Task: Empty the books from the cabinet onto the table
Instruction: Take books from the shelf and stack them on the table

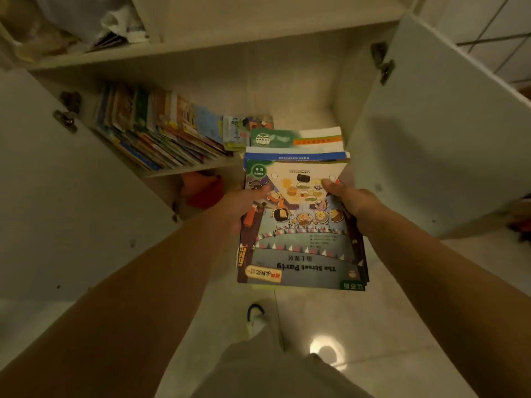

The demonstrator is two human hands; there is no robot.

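Standing at the open cabinet [201, 73], I hold a stack of picture books [301, 231] between both hands, clear of the shelf and out over the tiled floor [388, 326]; my left hand [244, 205] grips the stack's left edge, thumb on the top cover, and my right hand [349, 201] grips the right edge the same way; the top cover reads "The Street Party", upside down to me. More books lie just beyond the stack, at the shelf's front edge [296, 139]; a long leaning row of books [155, 133] fills the shelf's left end; both doors [445, 133] stand wide. The table is not in view, so I cannot tell how many books have reached it; judging from the shelf, a good share of the job is left.
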